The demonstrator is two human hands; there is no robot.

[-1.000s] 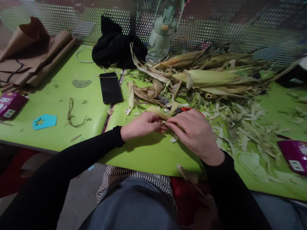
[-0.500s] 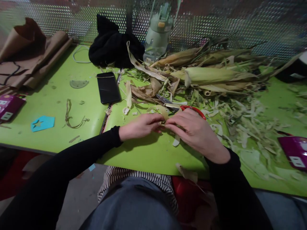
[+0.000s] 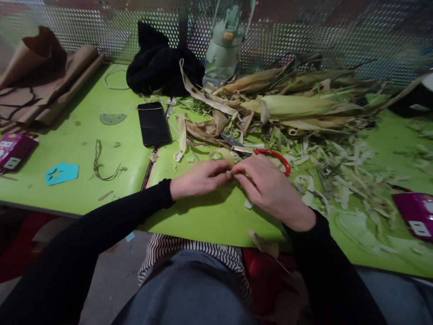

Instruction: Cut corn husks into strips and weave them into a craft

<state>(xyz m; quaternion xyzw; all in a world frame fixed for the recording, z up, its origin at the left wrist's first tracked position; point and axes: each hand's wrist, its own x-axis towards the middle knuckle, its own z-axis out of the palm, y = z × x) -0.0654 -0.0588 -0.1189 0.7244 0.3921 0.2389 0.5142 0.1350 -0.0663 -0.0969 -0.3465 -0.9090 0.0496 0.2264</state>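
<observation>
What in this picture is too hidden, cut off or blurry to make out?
Head view:
- Strip of corn husk: its pinched end is hidden between the left hand and right hand.
- Scissors: only a red handle loop and part of a blade show; husks cover the rest.
- Purple box: cut off by the right edge, label too small to read.
- Bottle: top cut off by the upper edge.
</observation>
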